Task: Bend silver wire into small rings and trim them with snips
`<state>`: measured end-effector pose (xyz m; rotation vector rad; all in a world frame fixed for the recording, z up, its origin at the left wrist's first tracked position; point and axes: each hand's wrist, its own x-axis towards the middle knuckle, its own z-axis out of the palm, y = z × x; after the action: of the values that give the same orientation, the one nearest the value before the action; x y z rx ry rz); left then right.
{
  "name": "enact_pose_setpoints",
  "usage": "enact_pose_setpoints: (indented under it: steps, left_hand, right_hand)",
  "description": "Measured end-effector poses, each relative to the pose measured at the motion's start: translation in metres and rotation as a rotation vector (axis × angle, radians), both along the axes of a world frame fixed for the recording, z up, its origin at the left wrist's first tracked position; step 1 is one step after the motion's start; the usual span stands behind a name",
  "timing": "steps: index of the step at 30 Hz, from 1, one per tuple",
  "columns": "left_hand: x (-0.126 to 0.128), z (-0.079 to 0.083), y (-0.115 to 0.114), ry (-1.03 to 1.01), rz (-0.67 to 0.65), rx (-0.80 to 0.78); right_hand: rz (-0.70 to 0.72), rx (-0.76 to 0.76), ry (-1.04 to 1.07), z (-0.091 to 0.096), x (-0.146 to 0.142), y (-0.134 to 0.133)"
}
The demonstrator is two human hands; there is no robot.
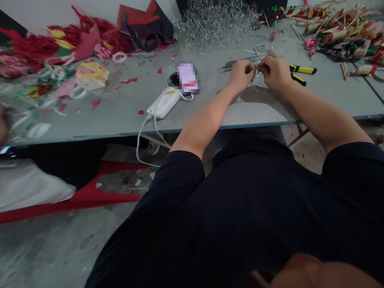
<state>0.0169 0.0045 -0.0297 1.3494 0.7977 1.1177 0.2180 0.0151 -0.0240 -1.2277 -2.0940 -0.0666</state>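
At a grey table (114,114), a person's left hand (242,75) and right hand (274,72) were near each other, the fingertips of each pinched on thin wire (257,69) between them, its shape too small to tell; a tool (303,69) with yellow-and-black handles lay just beside the right hand, a silver tangle (214,26) farther back

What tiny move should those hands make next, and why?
Perhaps a gentle fingertip twist: the left hand and right hand are close together, fingers curled in as if pinching something too small to make out, with wires near them; the pliers lie beside the right hand, not in its fingers.
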Motion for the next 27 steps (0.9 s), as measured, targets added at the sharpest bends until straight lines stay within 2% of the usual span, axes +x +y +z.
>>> enact_pose_setpoints:
  steps: [4, 6, 9, 12, 16, 19, 21, 24, 26, 27]
  left_hand:
    - [-0.002, -0.004, 0.008, 0.134, 0.219, 0.207]
    - [-0.005, -0.002, 0.006, 0.229, 0.254, 0.269]
    - [-0.013, 0.004, 0.000, 0.421, 0.188, 0.326]
    - [-0.020, 0.011, -0.003, 0.562, 0.133, 0.305]
    - [-0.030, 0.022, -0.008, 0.590, 0.030, 0.292]
    - [-0.035, 0.031, -0.011, 0.553, -0.029, 0.310]
    - [-0.036, 0.034, -0.011, 0.517, 0.027, 0.260]
    - [-0.039, 0.031, -0.001, 0.459, 0.216, 0.191]
    - [-0.046, 0.026, 0.012, 0.423, 0.335, 0.211]
    - [-0.052, 0.023, 0.019, 0.411, 0.342, 0.225]
  right_hand:
    - [-0.013, -0.050, 0.027, 0.003, -0.001, -0.003]
    - [-0.043, -0.046, -0.030, 0.005, -0.003, -0.007]
    - [-0.075, -0.022, -0.138, 0.009, -0.006, -0.016]
    - [-0.043, -0.070, -0.103, 0.014, -0.007, -0.022]
    - [0.021, -0.234, 0.020, 0.024, -0.006, -0.033]
    - [0.018, -0.333, 0.083, 0.030, -0.007, -0.042]
    - [0.030, -0.343, 0.101, 0.032, -0.008, -0.045]
    - [0.065, -0.315, 0.115, 0.030, -0.007, -0.043]
    - [0.066, -0.320, 0.112, 0.028, -0.006, -0.039]
    - [0.062, -0.331, 0.114, 0.028, -0.005, -0.037]
